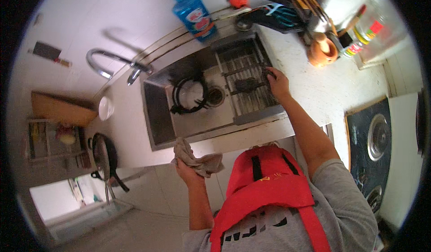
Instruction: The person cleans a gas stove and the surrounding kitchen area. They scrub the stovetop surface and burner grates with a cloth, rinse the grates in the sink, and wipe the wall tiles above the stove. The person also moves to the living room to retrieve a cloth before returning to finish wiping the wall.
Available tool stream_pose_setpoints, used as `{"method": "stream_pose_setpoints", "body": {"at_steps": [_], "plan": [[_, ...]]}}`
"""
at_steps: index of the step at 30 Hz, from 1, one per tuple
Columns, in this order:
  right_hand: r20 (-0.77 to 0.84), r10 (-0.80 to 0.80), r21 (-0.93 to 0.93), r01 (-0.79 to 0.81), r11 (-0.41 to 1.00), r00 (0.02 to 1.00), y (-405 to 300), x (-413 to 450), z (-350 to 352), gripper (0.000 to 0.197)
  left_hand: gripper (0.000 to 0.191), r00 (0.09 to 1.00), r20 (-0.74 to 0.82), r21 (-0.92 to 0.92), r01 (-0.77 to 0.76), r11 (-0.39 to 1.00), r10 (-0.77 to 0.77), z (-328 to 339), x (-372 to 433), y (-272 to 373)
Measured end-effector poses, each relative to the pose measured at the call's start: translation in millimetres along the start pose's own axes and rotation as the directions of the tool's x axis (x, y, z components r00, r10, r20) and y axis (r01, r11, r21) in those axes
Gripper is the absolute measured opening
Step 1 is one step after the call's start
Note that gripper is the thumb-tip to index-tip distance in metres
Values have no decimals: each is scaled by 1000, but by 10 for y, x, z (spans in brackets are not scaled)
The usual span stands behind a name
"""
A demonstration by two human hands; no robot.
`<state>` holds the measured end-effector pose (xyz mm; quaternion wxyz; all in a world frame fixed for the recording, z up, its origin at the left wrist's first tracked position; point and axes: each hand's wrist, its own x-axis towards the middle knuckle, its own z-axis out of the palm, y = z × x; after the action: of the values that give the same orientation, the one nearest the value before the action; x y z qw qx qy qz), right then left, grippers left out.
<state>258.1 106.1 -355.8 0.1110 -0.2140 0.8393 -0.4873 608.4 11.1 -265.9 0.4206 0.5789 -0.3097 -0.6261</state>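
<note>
My left hand (189, 175) grips a crumpled greyish-beige cloth (198, 161) in front of the sink's near edge. My right hand (278, 83) is at the right side of the sink, its fingers curled on a small dark object (268, 72) at the edge of the drain rack (251, 100). Blur hides what that object is. The slatted rack spans the right part of the steel sink (192, 130), and another dark, blurred thing (247, 85) lies on its slats. In the sink's left part sits a round pot or bowl with a black rim (189, 95), beside the drain (215, 96).
A chrome faucet (111, 55) arches at the sink's left back. Behind the sink stands a blue detergent bottle (195, 14). A clay mortar (322, 53) and a gas hob (368, 144) are on the right. Leftward are a white bowl (106, 108) and a lidded pan (104, 156).
</note>
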Motion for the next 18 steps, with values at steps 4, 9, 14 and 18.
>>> {"method": "stream_pose_setpoints", "body": {"at_steps": [4,9,14,18], "plan": [[292,276,595,-400,697,916,-241,-59,176,32,40,981,-148,-237,86,968,-124,-443,-10,75],[464,299,795,-541,275,834,-341,1,252,32,43,990,-80,-305,83,949,-112,-914,77,242],[592,355,628,-690,360,723,-1023,-401,781,36,44,992,-87,-359,56,932,-93,-1171,549,464],[516,397,454,-635,626,759,-989,-647,1711,38,40,989,32,-404,144,903,-144,-1249,1234,654]]}}
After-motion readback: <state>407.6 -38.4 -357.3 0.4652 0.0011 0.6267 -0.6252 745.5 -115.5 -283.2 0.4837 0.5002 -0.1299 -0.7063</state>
